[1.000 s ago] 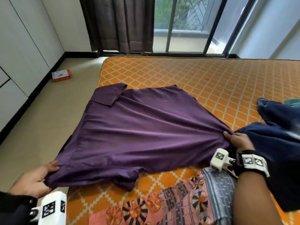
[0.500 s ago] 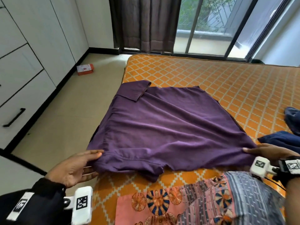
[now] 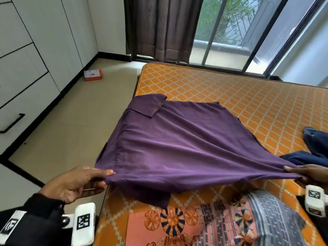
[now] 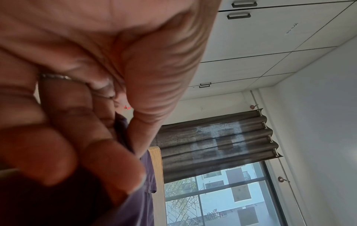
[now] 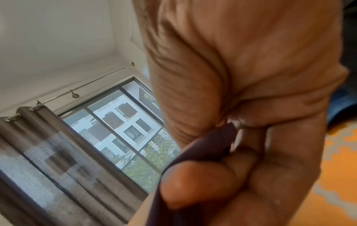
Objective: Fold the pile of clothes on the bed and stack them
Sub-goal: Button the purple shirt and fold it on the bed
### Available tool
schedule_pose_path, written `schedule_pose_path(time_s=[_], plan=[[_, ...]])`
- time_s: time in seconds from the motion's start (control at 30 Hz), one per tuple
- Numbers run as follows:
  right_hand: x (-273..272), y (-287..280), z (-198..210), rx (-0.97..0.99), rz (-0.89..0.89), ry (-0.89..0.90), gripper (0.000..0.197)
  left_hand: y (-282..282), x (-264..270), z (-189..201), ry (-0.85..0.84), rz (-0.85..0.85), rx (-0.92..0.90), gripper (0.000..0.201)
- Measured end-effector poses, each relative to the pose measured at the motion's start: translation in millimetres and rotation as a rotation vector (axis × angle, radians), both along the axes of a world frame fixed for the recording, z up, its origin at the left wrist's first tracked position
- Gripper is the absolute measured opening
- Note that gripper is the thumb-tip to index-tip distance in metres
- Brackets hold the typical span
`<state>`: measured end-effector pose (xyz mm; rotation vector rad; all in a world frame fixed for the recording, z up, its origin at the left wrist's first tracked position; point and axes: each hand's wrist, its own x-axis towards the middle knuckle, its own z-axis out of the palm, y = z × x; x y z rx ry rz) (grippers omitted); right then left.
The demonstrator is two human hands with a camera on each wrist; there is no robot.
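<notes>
Over orange mattress (image 3: 248, 96) | left grip (image 3: 76, 181) pinches purple garment (image 3: 177, 142) corner; right grip (image 3: 309, 174) pinches opposite corner

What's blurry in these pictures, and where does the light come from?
Head view: daylight enters through the glass window; the purple cotton shirt is sharp, the patterned pink cloth smeared. Left wrist view: the left hand is blurred. Right wrist view: the right hand likewise.

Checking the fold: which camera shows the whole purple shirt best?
The head view: the purple shirt lies spread on the orange mattress, its near corners lifted. The left wrist view shows only a dark strip; the right wrist view only the pinched corner.
</notes>
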<state>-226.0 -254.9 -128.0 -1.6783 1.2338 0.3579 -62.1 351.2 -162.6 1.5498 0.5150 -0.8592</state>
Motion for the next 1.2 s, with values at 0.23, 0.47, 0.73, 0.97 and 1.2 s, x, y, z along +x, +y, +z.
schedule_pose_path(time_s=[0.23,0.47,0.73,0.97,1.2], plan=[[90,-49,-35,0.198,0.208,-0.248,0.034,-13,48,5,0.005,0.238,-0.115,0.013],[184,-16,-56,0.384,-0.396,-0.496,0.058,-27,98,-3,-0.055,0.433,-0.308,0.034],[163,57,-105,0.006,-0.384,-0.395,0.011,-21,92,-6,-0.139,0.270,0.199,0.052],[120,17,-121,-0.196,-0.590,-0.388,0.058,-59,54,10,0.146,0.196,0.182,0.031],[139,25,-122,-0.031,-0.623,-0.408,0.025,-55,49,-7,0.204,0.258,-0.075,0.043]])
